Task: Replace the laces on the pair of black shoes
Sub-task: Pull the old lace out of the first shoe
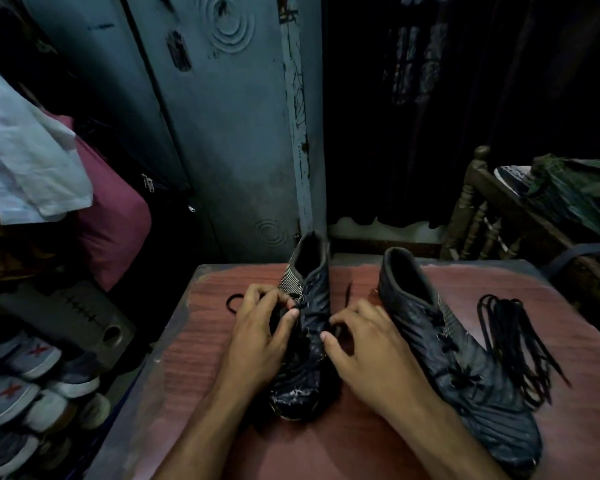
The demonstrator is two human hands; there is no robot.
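A: We see two black shoes on the reddish table [378, 441], openings turned to the far side. Nothing shows inside either opening; they are too dark to tell.

B: Our left hand [257, 337] pinches the lace [238, 301] at the left shoe [309, 327], fingers curled over its eyelets. Our right hand [368, 351] has its fingers curled against the same shoe's right side; whether it grips lace, we cannot tell.

A: The right shoe [465, 358] lies just beside that hand, and a loose bundle of laces [513, 344] lies right of it.

B: Left of the table's edge, more shoes [25, 386] are stacked low. A grey-blue door [222, 133] stands beyond the far edge, and a wooden rail [478, 209] at far right.
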